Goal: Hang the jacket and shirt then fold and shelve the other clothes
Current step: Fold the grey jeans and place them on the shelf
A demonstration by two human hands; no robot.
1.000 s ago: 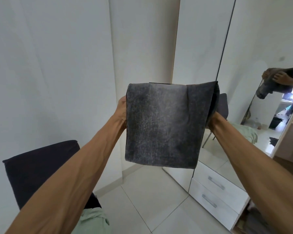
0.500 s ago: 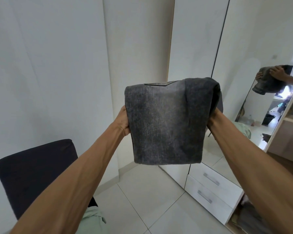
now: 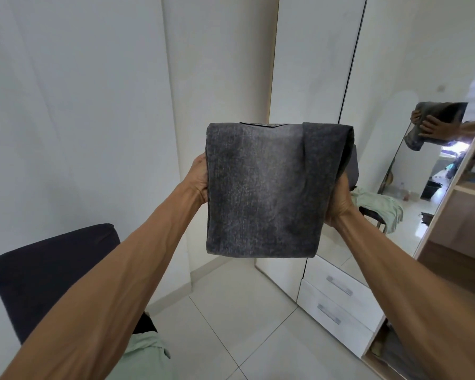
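**Folded grey garment held up in both hands, facing the wardrobe**

Fingers: mostly hidden behind the cloth. The left hand [image 3: 199, 176] gripped the garment's left edge and the right hand [image 3: 339, 198] gripped its right edge, with the fingers wrapped round to the far side. The mirror [image 3: 412, 78] on the wardrobe door reflected fingers laid across the back of the cloth.

The folded grey garment [image 3: 266, 187] hung in the air between the two hands. It was a compact rectangle with a rolled fold down the right side. A dark patch [image 3: 261, 124] peeked over the top edge. Both arms were stretched forward.

Surroundings:
- white wardrobe [image 3: 313, 64] just behind the garment, two drawers [image 3: 337, 297] low on it
- open wooden shelves [image 3: 466, 193] at far right
- dark chair [image 3: 52, 270] at lower left, with a pale green garment [image 3: 143, 355] on it
- tiled floor [image 3: 231, 325] below
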